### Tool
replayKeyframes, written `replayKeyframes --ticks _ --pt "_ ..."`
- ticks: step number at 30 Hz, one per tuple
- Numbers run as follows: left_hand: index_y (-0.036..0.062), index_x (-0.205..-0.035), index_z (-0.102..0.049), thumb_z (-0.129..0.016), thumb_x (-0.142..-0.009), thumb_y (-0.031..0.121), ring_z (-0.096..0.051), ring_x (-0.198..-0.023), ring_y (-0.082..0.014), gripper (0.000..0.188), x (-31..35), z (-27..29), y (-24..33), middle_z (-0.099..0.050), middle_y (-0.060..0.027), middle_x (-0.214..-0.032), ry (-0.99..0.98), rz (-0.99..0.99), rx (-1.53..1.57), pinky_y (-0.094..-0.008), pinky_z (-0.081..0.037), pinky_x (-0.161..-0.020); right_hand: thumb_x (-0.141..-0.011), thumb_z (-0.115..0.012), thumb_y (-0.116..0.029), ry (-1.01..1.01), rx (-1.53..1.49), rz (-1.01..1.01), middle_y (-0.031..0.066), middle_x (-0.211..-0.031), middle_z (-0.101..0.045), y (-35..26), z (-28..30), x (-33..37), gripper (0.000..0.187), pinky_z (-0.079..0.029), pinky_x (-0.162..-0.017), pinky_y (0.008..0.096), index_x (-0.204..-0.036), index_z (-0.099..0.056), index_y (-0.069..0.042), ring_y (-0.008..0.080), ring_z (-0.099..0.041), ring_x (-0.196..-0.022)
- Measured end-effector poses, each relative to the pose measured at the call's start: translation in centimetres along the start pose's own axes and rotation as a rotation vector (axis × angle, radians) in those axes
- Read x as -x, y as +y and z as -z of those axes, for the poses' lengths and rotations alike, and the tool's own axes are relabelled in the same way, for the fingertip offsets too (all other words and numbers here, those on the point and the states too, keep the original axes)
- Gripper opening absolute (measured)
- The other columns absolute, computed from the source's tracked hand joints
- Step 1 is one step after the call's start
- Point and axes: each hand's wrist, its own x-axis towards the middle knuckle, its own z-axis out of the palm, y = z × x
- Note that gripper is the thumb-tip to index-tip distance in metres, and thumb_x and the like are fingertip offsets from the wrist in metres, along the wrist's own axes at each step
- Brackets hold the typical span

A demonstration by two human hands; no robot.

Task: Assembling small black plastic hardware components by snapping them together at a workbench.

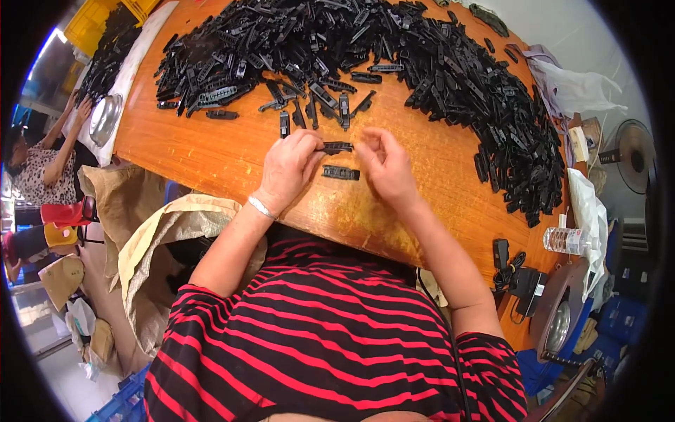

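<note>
My left hand, with a light bracelet at the wrist, is closed on the left end of a slim black plastic part. Close to that part's right end is my right hand, its fingers loosely bent and apart, with nothing seen between them. Whether its fingertips touch the part is hard to tell. A second black plastic part lies flat on the wooden table, just nearer to me. Beyond my hands, several loose black parts lie scattered before a large heap.
The heap of black plastic parts arcs across the table's far side and down the right. A black power adapter with a cable and a clear plastic bottle are at right. An open sack stands at left; a co-worker sits beyond.
</note>
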Motion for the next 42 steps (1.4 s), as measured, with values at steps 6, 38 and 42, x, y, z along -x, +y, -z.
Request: replayKeyframes --ticks 6,38,42 --pt "0.003 -0.095 -0.06 -0.072 -0.08 0.004 -0.062 -0.074 -0.0198 0.019 0.1 0.0 0.4 -0.062 -0.0056 -0.091 -0.151 0.302 0.356 -0.0295 -0.049 -0.063 -0.097 -0.06 -0.015 -0.237 -0.232 -0.36 0.0017 -0.071 -0.059 -1.9 0.6 0.0 0.017 -0.039 -0.043 0.0209 -0.104 -0.059 0.001 0.006 -0.05 -0.049" --pt "0.0021 -0.084 -0.055 -0.072 -0.085 0.008 -0.054 -0.063 -0.0086 0.018 -0.4 -1.9 0.2 -0.059 -0.0009 -0.071 -0.427 0.751 0.387 -0.0262 -0.046 -0.059 -0.089 -0.068 -0.01 -0.515 0.154 -0.652 0.0092 -0.065 -0.062 -3.7 1.9 -2.4 0.019 -0.044 -0.039 0.0278 -0.089 -0.057 0.005 0.0144 -0.057 -0.047" --pt "0.0009 -0.095 -0.061 -0.074 -0.085 0.013 -0.055 -0.065 -0.0112 0.02 0.5 -2.2 0.1 -0.059 -0.0026 -0.071 -0.283 0.621 0.281 -0.0272 -0.048 -0.064 -0.091 -0.065 -0.008 -0.448 0.07 -0.54 0.0094 -0.067 -0.063 -2.8 1.7 -0.6 0.016 -0.046 -0.043 0.0263 -0.094 -0.056 0.005 0.0132 -0.059 -0.05"
